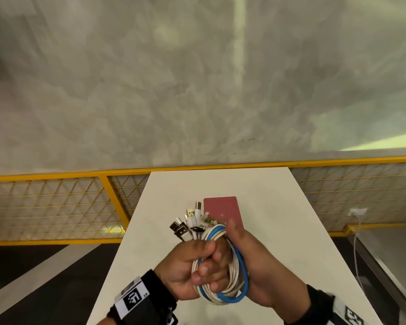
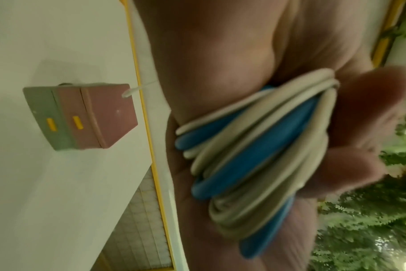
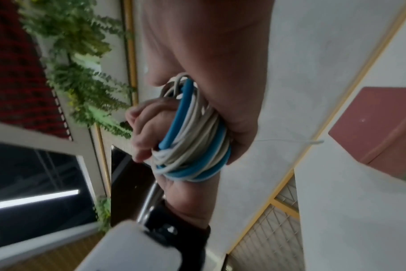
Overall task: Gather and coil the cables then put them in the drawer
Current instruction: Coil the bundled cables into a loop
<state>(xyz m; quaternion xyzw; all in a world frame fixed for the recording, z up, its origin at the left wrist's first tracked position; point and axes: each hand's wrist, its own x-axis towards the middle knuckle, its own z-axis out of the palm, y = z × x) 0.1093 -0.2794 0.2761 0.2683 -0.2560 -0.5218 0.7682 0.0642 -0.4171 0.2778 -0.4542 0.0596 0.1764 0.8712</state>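
Note:
A coil of white and blue cables [image 1: 234, 277] hangs above the white table [image 1: 279, 207], held between both hands. My left hand [image 1: 190, 266] grips the coil, its fingers curled through the loops. Several USB plugs [image 1: 190, 221] stick up above that fist. My right hand [image 1: 256, 261] cups the coil from the right with the thumb pointing up; its fingers are hidden behind the loops. The coil [image 2: 255, 146] fills the left wrist view and lies against the right palm in the right wrist view [image 3: 192, 139]. Behind the hands stands a small pink and green drawer box [image 2: 81, 117] with yellow handles, both drawers closed.
The table is narrow, with dark floor at its left. A yellow railing with wire mesh [image 1: 56, 202] runs behind it. A white charger lead [image 1: 356, 242] hangs from a socket at the right. Green plants [image 3: 81, 82] show in the wrist views.

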